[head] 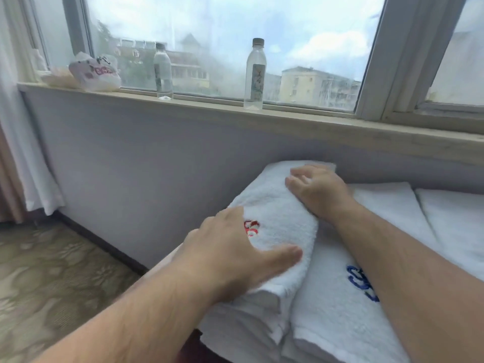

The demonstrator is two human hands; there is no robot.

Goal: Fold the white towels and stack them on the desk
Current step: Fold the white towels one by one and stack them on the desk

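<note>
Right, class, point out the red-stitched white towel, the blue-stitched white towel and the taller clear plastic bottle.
Red-stitched white towel (277, 205): head view, top face.
Blue-stitched white towel (332, 297): head view, top face.
Taller clear plastic bottle (257, 79): head view, label.

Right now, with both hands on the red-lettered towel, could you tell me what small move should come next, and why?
Probably press and nudge the red-lettered towel square with the pile beneath. It is already folded and lies on top, the left hand flat on its near end, the right hand resting on its far end, so only settling seems left.
</note>
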